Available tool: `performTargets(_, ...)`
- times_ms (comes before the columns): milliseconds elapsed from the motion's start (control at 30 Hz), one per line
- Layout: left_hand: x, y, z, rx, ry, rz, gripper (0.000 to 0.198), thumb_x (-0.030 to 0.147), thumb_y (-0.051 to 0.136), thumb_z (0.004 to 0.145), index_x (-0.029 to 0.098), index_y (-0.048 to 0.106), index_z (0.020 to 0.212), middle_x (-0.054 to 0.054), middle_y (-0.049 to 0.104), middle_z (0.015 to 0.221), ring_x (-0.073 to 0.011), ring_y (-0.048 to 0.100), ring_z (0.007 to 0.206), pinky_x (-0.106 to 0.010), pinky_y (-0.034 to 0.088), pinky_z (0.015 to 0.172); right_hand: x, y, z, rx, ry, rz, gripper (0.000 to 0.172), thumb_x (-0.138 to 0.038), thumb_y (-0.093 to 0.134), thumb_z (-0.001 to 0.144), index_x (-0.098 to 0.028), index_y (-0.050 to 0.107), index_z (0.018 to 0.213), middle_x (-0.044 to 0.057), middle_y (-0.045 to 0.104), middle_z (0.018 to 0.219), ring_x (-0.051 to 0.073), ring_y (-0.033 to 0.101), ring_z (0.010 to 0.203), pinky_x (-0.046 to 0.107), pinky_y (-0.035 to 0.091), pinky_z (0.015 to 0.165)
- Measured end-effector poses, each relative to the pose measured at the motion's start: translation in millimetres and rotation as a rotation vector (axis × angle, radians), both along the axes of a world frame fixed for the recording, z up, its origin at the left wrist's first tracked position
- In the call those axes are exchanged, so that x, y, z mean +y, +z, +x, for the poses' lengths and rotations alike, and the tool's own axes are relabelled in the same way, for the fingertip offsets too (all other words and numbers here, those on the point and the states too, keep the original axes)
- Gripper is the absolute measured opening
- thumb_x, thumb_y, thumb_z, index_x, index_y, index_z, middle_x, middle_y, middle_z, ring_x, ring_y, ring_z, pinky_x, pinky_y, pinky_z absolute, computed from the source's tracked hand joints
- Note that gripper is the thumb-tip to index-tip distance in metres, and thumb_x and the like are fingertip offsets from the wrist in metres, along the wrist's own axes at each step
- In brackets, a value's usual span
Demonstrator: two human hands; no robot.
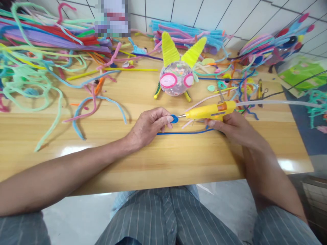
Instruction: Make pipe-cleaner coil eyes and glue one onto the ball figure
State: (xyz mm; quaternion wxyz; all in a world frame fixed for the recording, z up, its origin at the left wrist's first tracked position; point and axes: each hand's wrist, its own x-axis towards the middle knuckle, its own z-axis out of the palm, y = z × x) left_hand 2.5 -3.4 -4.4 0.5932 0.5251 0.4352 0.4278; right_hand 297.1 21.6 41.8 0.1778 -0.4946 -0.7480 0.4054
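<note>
My left hand (pixel 153 126) pinches a small blue coiled disc (pixel 174 118) between thumb and fingers. My right hand (pixel 233 127) is wrapped round the handle of a yellow hot glue gun (pixel 206 111). Its metal nozzle points left and meets, or nearly meets, the disc; I cannot tell which. A long whitish glue stick (pixel 276 102) runs out of the gun's back to the right. Below the hands lies a dark blue pipe cleaner (pixel 184 133). Behind them stands a clear ball figure (pixel 176 89) with yellow-green ears and pink-rimmed eyes.
Tangled light-green pipe cleaners (pixel 28 85) and a bright bundle (pixel 63 37) cover the table's left. Blue and pink pipe cleaners (pixel 189 30) lie along the tiled wall. At right are another colourful figure (pixel 288 44), a green package (pixel 301 73) and a black cable (pixel 293 87).
</note>
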Motion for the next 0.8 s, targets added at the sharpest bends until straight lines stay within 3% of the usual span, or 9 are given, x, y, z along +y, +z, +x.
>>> performTargets(800, -0.1, 0.6, -1.8, 0.066, -0.023, 0.018, 0.026, 0.041, 0.074, 0.090, 0.018, 0.069, 0.080, -0.002, 0.071, 0.071, -0.0107, 0.053, 0.059, -0.023, 0.044, 0.055, -1.6, 0.2, -8.8, 0.010, -0.032, -0.023, 0.036, -0.067, 0.072, 0.088, -0.034, 0.081, 0.098, 0.001, 0.078, 0.093, 0.031, 0.071, 0.090, 0.047, 0.060, 0.083)
